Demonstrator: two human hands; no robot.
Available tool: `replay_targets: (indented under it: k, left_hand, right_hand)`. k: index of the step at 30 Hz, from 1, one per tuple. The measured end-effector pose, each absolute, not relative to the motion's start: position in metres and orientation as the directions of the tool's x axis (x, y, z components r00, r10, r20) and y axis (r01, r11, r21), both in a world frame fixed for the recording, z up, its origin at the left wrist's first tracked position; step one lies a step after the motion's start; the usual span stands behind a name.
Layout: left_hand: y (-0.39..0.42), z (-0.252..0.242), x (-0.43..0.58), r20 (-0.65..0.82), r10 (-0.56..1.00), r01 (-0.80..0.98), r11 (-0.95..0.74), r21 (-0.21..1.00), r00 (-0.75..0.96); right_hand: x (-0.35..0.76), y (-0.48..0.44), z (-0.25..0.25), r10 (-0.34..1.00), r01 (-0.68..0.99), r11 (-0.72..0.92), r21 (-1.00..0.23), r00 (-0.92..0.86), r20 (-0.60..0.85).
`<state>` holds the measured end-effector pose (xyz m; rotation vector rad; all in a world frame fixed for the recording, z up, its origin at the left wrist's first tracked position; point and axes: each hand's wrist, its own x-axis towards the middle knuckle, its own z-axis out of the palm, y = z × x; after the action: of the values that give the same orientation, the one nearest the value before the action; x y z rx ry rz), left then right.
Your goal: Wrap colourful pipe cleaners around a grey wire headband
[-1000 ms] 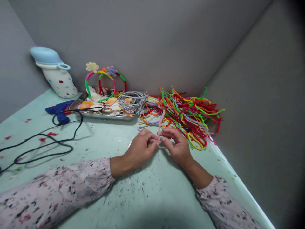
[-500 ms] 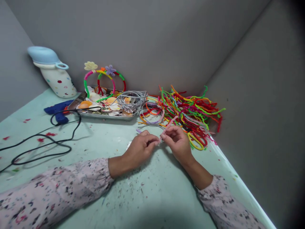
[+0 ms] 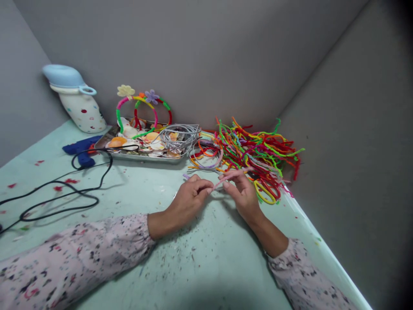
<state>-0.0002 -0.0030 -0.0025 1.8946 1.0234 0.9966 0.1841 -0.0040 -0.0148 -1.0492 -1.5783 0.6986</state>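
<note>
A fuzzy pink pipe cleaner runs between my two hands above the table. My left hand is closed, pinching its near end between thumb and forefinger. A short purple piece shows beyond the left knuckles; the fingers hide the rest of it. My right hand has its thumb and curled fingers loosely around the same pipe cleaner, which lies along the forefinger with its free end pointing right. Just past the right fingers is a heap of many-coloured pipe cleaners.
A metal tray of paper cut-outs also holds coiled grey wire and two colourful hoops with flowers. Left of it lie a blue glue gun, its black cord and a tilted bottle. Walls stand behind and right.
The right fingers have loosened from a tight pinch and shifted along the pink pipe cleaner, which now tilts lower to the right. My left hand keeps its pinch.
</note>
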Motion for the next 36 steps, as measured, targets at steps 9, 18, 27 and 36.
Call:
replay_targets:
  k: [9, 18, 27, 36]
  left_hand:
    - [-0.0026, -0.0027, -0.0012, 0.286, 0.878, 0.281, -0.407, 0.869, 0.385]
    - [-0.0044, -0.0010, 0.0000, 0.260, 0.891, 0.371, -0.399, 0.839, 0.372]
    - [-0.0050, -0.0042, 0.0003, 0.260, 0.898, 0.341, -0.383, 0.858, 0.356]
    - [-0.0027, -0.0033, -0.0005, 0.253, 0.895, 0.334, -0.381, 0.862, 0.367]
  right_hand:
    - [0.1793, -0.0088, -0.0053, 0.857, 0.445, 0.513, -0.734, -0.213, 0.470]
    - [0.1780, -0.0082, -0.0068, 0.859, 0.465, 0.509, -0.724, -0.227, 0.458]
    - [0.1785, -0.0077, -0.0074, 0.845, 0.482, 0.534, -0.695, -0.265, 0.465]
    - [0.1832, -0.0076, -0.0098, 0.763, 0.442, 0.646, -0.622, -0.339, 0.551]
